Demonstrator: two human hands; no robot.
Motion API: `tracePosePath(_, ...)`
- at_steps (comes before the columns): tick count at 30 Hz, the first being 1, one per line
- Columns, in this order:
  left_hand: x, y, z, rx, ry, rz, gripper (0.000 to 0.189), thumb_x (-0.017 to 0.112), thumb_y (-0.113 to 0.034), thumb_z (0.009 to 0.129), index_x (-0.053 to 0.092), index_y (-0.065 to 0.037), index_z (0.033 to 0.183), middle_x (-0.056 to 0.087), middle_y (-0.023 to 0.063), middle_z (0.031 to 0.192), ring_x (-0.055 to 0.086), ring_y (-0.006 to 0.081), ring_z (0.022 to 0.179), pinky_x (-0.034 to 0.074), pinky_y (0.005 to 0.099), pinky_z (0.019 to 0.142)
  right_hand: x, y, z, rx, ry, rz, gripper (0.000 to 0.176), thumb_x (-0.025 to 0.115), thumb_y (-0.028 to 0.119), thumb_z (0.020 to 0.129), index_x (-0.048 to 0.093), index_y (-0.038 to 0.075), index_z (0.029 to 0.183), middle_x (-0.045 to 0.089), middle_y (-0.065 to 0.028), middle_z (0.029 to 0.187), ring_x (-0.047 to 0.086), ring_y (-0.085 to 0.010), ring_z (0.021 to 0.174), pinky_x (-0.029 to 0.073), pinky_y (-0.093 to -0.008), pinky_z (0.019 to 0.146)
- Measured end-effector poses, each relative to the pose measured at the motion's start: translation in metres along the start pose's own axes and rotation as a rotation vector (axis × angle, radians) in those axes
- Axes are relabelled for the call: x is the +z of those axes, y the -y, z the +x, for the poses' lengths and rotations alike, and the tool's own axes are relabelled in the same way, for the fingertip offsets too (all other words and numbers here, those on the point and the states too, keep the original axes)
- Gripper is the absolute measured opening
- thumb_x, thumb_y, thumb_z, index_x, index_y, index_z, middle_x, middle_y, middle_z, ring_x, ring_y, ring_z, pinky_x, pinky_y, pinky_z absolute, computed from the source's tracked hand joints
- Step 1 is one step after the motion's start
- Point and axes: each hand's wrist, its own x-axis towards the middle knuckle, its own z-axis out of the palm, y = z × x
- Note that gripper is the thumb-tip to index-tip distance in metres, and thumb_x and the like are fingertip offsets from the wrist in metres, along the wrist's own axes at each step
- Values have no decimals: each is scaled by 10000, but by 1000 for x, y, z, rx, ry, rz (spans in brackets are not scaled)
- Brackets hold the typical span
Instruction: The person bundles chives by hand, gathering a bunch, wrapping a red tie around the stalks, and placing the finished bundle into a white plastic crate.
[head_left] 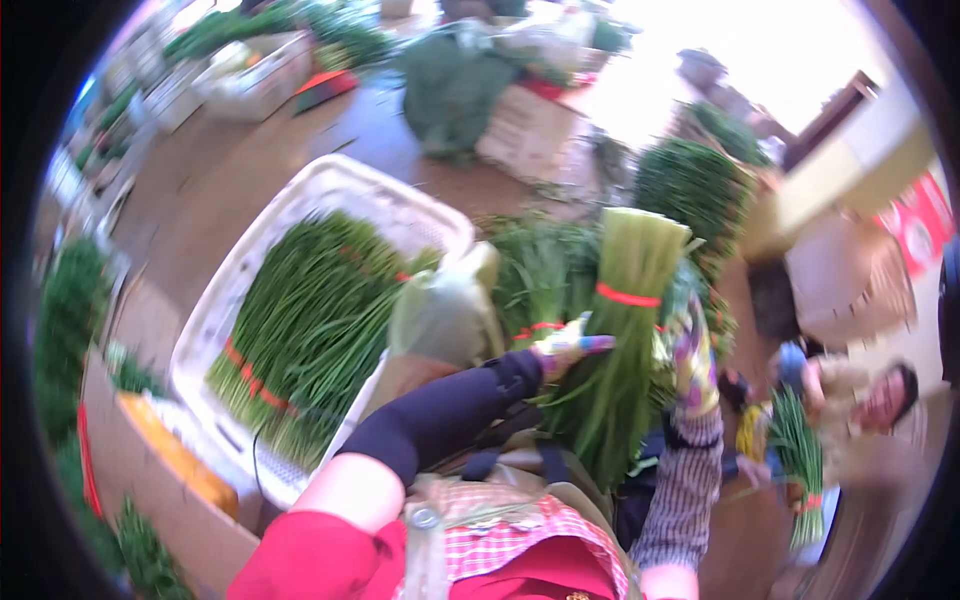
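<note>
We clamp our left hand (570, 347) around the leafy green bunch (625, 345), its pale ends upright above our lap. Our right hand (695, 368) stands just beside it, fingers extended; we cannot tell whether they touch. The white crate (187, 348) sits to the left, holding banded greens (315, 310).

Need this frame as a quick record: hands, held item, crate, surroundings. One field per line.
left hand: gloved, gripping the bundle's left side
right hand: gloved, fingers raised beside the bundle's right side; contact unclear
bundle: long greens, pale stem ends up, leaves down
bundle tie: red band near the stem ends
crate: white, left of the bundle, holding banded greens
co-worker: at right, with another banded bundle
</note>
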Motion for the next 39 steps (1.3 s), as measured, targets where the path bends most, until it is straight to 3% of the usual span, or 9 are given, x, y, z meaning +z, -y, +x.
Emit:
tracePosePath(1,11,-17,-11,15,-110,-46,630,690,-205,777,372,-38,1295,530,61,1189,534,148,1013,447,307,874,18,-11,-12,53,98,36,1016,714,409,716,85,28,1416,321,-158,1356,384,-252,1220,323,-358,1010)
tracePosePath(4,5,-30,-11,180,212,-295,709,700,-196,778,296,-49,1341,475,73,1257,458,162,1127,376,317,959,55,-41,-40,130,19,-35,914,722,44,712,141,55,1417,392,-108,1320,412,-201,1171,330,-327,993)
tracePosePath(10,27,-77,-52,490,147,-31,1009,719,-134,742,-17,-91,1431,235,129,1433,298,209,1279,258,326,1043,80,-4,-18,-177,-146,42,826,646,-39,723,190,65,1404,447,-130,1264,478,-241,1125,409,-344,937)
tracePosePath(12,24,-91,-65,622,-13,461,1188,765,-146,695,-196,-101,1391,161,160,1451,268,207,1286,218,306,1057,94,27,-9,-318,-203,-56,858,649,-39,715,162,76,1412,464,-138,1245,495,-242,1108,420,-347,928)
tracePosePath(15,13,-76,-79,526,282,-27,1256,785,-96,651,-242,-112,1373,167,135,1451,227,189,1303,208,307,1062,105,57,-5,-319,-145,21,904,653,-37,706,106,75,1418,495,-156,1206,528,-244,1071,436,-344,910)
tracePosePath(18,14,-81,-108,468,211,107,1064,783,-64,651,55,-86,1426,276,73,1412,333,175,1247,311,321,1012,128,68,7,-435,4,263,896,660,-23,717,95,33,1409,507,-167,1189,524,-239,1079,431,-335,911)
tracePosePath(22,1,-113,-129,578,-92,333,587,764,-87,687,486,-11,1198,571,89,1144,529,170,1059,435,307,889,152,89,18,-471,149,227,905,677,-9,722,85,15,1406,482,-166,1233,507,-223,1105,412,-325,931)
tracePosePath(32,-28,-211,-239,652,-467,218,489,665,10,723,499,-44,1179,587,65,1090,570,163,983,485,302,839,239,54,1,-451,534,56,967,720,128,714,59,-4,1408,513,-191,1198,537,-218,1057,408,-303,908)
tracePosePath(39,-116,-204,-402,693,-714,690,518,630,-25,768,427,-43,1245,548,107,1175,552,223,1050,471,348,879,271,52,-22,-392,932,-172,873,669,246,771,111,80,1422,550,-230,1075,579,-316,900,455,-373,808)
